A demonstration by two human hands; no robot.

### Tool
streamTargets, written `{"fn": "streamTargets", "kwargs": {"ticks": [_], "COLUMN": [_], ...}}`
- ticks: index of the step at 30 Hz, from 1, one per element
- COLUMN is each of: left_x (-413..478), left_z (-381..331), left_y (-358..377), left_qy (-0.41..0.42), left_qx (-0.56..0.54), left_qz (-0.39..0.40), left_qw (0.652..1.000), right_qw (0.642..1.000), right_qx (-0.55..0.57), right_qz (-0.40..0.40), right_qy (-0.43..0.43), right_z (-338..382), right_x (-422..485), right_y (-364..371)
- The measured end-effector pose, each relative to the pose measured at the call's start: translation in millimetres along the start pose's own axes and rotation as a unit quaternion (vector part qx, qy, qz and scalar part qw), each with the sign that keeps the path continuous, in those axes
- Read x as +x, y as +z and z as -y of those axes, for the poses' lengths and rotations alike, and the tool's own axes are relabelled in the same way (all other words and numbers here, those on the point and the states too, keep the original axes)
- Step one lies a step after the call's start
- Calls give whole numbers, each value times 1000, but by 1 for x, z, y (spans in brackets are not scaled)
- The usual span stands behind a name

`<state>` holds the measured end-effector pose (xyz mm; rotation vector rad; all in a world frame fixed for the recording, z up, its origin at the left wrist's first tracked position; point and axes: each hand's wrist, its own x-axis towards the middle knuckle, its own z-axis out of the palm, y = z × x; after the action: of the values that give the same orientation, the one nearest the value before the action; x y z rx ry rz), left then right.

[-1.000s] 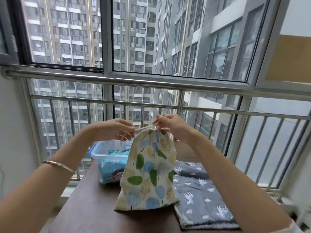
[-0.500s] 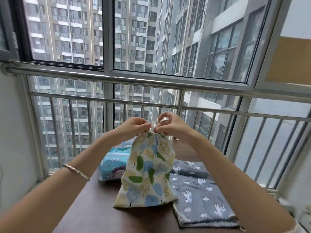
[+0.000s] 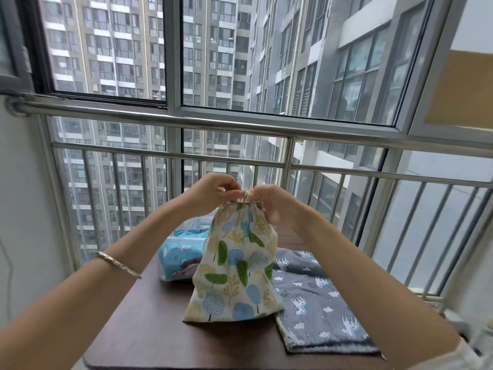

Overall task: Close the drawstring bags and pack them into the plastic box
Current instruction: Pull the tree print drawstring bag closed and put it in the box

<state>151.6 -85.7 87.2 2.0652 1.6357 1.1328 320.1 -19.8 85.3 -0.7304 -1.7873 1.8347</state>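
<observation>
Two hands are meeting at the gathered mouth of the cream cotton drawstring bag printed with green and blue trees (image 3: 237, 268): the left hand (image 3: 213, 194) and the right hand (image 3: 277, 206) are almost touching, each pinching the pale drawstring cord (image 3: 246, 196) right at the neck. The bag is hanging upright from that grip, its bottom edge resting on the dark brown surface (image 3: 149, 329), probably so that its weight is pulling the cloth straight while the cord is worked. The neck is looking fully puckered, so the closing step is judged nearly done; whether a knot is being tied cannot be told. Behind and to the left, the clear plastic box (image 3: 194, 224) is standing within easy reach, already holding a light blue patterned fabric bag (image 3: 178, 260). To the right, a grey fabric bag with white animals and clouds (image 3: 317, 303) is lying flat on the surface, touching the tree bag's lower edge, apparently waiting its turn. A thin metal bracelet (image 3: 118, 264) is sitting on the left wrist.
</observation>
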Motion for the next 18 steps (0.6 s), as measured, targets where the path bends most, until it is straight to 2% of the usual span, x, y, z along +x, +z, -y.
{"fn": "streamTargets", "kwargs": {"ticks": [2,6,11,14,18], "left_x": [-1,-1,0,1,4], "left_z": [-2,5,7,8,9], "left_y": [3,7,6,7,3], "left_qy": [-8,-44,-55,-66,-84], "left_qx": [5,-9,-38,-34,-51], "left_qz": [1,5,12,22,58], "left_qw": [1000,999,998,997,993], "right_qw": [999,984,958,904,812], "right_qx": [-28,-133,-213,-332,-465], "right_qz": [19,-76,-118,-147,-129], "right_qy": [-20,-89,-150,-226,-328], "right_z": [-1,-5,-7,-8,-10], "right_x": [-1,1,-4,-4,3], "right_y": [-3,-2,2,5,2]}}
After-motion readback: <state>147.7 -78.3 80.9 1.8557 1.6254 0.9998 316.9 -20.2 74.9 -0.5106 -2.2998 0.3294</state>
